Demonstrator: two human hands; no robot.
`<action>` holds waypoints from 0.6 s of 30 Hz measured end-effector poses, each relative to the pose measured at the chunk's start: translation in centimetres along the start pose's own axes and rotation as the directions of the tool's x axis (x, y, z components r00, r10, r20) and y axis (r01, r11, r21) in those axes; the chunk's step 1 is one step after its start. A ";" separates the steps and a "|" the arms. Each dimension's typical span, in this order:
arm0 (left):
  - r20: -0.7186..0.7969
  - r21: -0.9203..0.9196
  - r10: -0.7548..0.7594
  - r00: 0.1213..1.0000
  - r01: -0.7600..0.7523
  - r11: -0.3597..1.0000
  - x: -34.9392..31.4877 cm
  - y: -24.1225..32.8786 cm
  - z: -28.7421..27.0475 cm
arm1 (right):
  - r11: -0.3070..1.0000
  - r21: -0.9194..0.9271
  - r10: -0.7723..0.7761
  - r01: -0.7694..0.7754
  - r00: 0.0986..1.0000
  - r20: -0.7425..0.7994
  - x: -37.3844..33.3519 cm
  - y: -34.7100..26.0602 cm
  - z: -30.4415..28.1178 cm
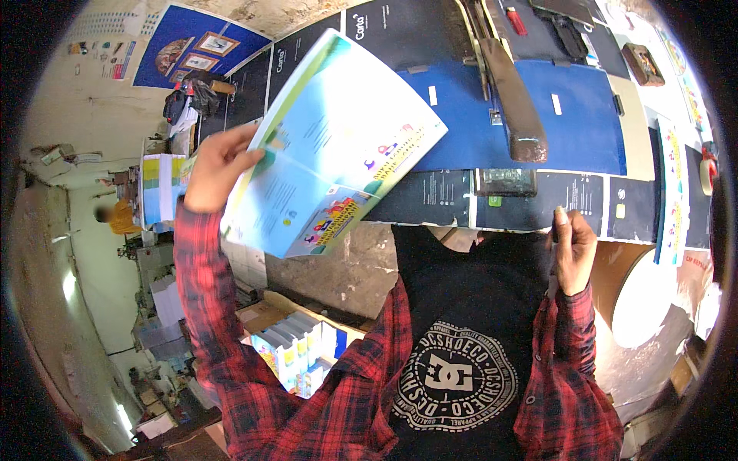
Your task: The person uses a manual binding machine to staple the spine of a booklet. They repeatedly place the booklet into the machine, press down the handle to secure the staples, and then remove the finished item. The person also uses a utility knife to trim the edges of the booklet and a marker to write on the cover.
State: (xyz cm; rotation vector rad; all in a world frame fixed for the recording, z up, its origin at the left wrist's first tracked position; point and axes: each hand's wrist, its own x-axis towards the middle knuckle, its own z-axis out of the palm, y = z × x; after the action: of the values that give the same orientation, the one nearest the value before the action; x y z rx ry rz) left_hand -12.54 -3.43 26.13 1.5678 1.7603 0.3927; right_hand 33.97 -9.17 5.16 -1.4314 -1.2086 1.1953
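Observation:
My left hand (223,167) pinches the left edge of a printed sheet (330,154), folded across its middle like a booklet cover. The sheet is light blue and white with green edges and small colourful cartoon figures. It is held up, tilted, above the left part of the table. My right hand (575,250) is at the table's near edge, thumb and fingers pressed together; whether something small is between them I cannot make out. Ahead of it, a long brown metal arm (513,104) reaches over a blue board (576,115), above a dark metal plate (505,182).
A narrow stack of printed sheets (671,192) lies at the table's right end, near a tape roll (708,177). Farther back are a red lighter (516,21) and a wooden box (643,64). An open carton (338,338) of booklets stands below my left arm. Another paper stack (161,188) is at left.

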 end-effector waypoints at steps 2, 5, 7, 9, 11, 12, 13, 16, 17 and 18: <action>-0.088 0.146 0.115 0.989 -0.101 0.984 3.5 -4.1 -0.3 | 0.999 -0.022 0.047 -0.045 0.993 0.107 0.0 -0.2 0.3; -0.358 0.823 0.580 0.732 -0.046 0.566 9.0 -6.8 4.2 | 0.989 -0.025 0.149 -0.147 0.973 0.174 -0.5 0.6 1.5; -0.390 0.520 0.567 0.725 -0.334 0.786 10.8 -6.4 9.0 | 0.974 -0.147 0.207 -0.173 0.942 0.264 -1.0 -0.5 2.2; -0.364 0.546 0.530 0.766 -0.285 0.788 10.2 -6.2 15.1 | 0.923 -0.317 -0.101 0.216 0.934 0.344 -0.5 -0.3 2.6; -0.403 0.503 0.478 0.781 -0.248 0.828 9.8 -6.5 22.1 | 0.783 -0.401 -0.321 0.475 0.862 0.393 1.1 -2.6 4.8; -0.411 0.506 0.449 0.793 -0.211 0.836 9.6 -5.9 24.5 | 0.773 -0.396 -0.355 0.496 0.855 0.378 2.1 -3.1 5.7; -0.417 0.507 0.417 0.807 -0.174 0.844 9.6 -5.5 26.6 | 0.738 -0.430 -0.360 0.520 0.843 0.401 3.2 -3.3 6.6; -0.451 0.502 0.328 0.830 -0.068 0.862 10.6 -6.3 30.9 | 0.625 -0.480 -0.420 0.615 0.784 0.457 7.5 -2.9 9.6; -0.459 0.516 0.316 0.830 -0.040 0.856 10.9 -6.4 31.6 | 0.575 -0.482 -0.475 0.662 0.749 0.462 9.0 -2.3 10.7; -0.454 0.505 0.282 0.845 -0.016 0.863 10.7 -6.3 31.6 | 0.483 -0.574 -0.462 0.661 0.750 0.474 9.9 -2.5 11.9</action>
State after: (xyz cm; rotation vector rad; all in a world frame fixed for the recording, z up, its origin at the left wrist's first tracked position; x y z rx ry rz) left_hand 4.83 -2.12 -2.97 2.1195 2.2790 0.5145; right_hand 22.44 1.49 4.65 -1.1989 -2.3108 0.4086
